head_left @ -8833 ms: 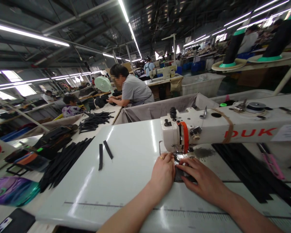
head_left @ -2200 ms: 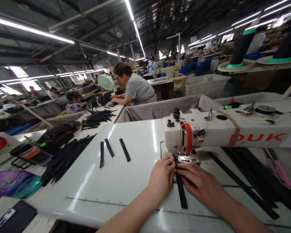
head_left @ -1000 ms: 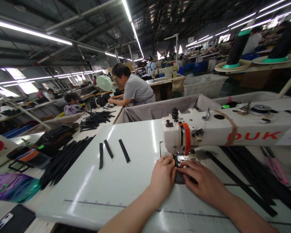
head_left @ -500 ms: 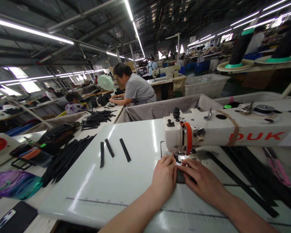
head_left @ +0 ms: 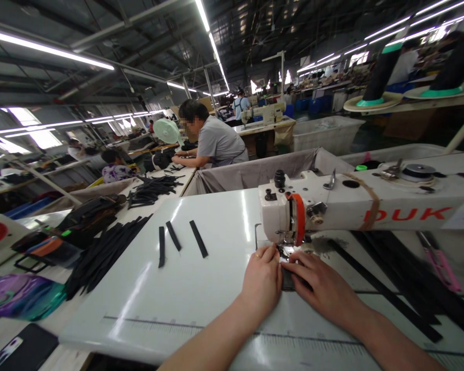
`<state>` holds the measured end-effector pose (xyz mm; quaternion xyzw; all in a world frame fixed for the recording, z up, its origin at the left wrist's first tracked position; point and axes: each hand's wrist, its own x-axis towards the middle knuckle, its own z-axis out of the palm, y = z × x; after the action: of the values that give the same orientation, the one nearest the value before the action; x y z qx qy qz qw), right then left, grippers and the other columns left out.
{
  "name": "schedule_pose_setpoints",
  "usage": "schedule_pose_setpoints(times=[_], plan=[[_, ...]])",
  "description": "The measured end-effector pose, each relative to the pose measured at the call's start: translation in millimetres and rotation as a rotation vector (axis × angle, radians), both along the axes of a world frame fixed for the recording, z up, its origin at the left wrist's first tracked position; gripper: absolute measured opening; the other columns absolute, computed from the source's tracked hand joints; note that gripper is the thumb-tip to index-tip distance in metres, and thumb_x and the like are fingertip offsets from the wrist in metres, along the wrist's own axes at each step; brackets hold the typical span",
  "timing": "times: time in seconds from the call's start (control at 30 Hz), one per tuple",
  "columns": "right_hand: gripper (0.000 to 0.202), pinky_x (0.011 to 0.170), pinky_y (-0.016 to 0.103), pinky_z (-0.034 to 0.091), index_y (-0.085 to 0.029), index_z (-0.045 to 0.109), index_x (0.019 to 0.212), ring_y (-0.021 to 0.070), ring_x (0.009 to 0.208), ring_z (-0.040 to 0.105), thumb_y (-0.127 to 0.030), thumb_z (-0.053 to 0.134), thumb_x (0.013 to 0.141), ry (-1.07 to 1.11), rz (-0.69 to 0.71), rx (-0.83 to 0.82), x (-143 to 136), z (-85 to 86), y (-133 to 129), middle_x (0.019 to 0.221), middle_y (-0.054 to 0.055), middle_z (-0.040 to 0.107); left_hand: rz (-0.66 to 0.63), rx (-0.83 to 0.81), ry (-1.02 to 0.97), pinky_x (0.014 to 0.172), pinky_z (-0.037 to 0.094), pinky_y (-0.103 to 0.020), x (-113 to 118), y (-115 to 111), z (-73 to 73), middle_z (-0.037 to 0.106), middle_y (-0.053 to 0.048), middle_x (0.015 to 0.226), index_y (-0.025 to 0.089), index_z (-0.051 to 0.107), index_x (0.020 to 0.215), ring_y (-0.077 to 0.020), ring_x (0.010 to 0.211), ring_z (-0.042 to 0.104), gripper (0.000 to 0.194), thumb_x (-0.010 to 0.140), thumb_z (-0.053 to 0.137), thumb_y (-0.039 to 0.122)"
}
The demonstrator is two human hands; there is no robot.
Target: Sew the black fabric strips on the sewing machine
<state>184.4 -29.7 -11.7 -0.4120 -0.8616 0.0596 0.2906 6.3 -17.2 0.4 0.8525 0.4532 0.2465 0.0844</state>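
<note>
A: Grip?
B: Left hand (head_left: 262, 281), right hand (head_left: 322, 286): fingertips close by metal foot (head_left: 290, 250). Can't confirm any pinch.
A: Loose black strip (head_left: 386, 292)?
B: Right of right hand, slanting far-left to near-right.

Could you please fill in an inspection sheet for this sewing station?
Surface: glossy pale tabletop, ruler scale along the near side.
Work things: three short black strips lying apart; longer black strips at right, partly beneath the sewing machine.
Clutter: pink-handled scissors at right; phone at lower left, off the tabletop.
Hands: left hand and right hand beside the needle area; dark piece between them, mostly hidden.
Cables: nothing seen on the tabletop.
Surroundings: co-worker and pale green fan beyond.
</note>
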Motion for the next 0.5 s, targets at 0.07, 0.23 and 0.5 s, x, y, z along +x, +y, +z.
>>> schedule_pose_setpoints(times=[0.07, 0.23, 0.5], plan=[[0.030, 0.084, 0.044, 0.053, -0.020, 0.063, 0.116, 0.0249, 0.098, 0.059, -0.011, 0.050, 0.090, -0.004, 0.000, 0.000, -0.4, 0.6, -0.2, 0.107, 0.010, 0.061, 0.008, -0.001, 0.017, 0.100, 0.049, -0.046, 0.6, -0.3, -1.5, 0.061, -0.014, 0.124, 0.013, 0.060, 0.110, -0.0278, 0.117, 0.053, 0.024, 0.091, 0.046, 0.010], [0.030, 0.085, 0.044, 0.053, -0.019, 0.063, 0.115, 0.0243, 0.098, 0.058, -0.009, 0.050, 0.090, -0.007, 0.005, -0.025, -0.9, 0.7, -0.3, 0.106, 0.009, 0.061, 0.019, -0.004, 0.053, 0.102, 0.048, -0.045, 0.0, -1.5, -1.3, 0.058, -0.014, 0.129, 0.012, 0.058, 0.117, -0.0282, 0.122, 0.050, 0.028, 0.091, 0.047, 0.010], [0.032, 0.084, 0.042, 0.053, -0.019, 0.063, 0.116, 0.0238, 0.097, 0.060, -0.010, 0.050, 0.089, -0.001, 0.009, -0.007, -1.7, 2.3, -0.8, 0.104, 0.009, 0.061, 0.018, -0.017, 0.069, 0.104, 0.047, -0.044, 2.1, -4.0, -0.6, 0.058, -0.014, 0.130, 0.012, 0.057, 0.119, -0.0272, 0.124, 0.050, 0.031, 0.091, 0.045, 0.009]])
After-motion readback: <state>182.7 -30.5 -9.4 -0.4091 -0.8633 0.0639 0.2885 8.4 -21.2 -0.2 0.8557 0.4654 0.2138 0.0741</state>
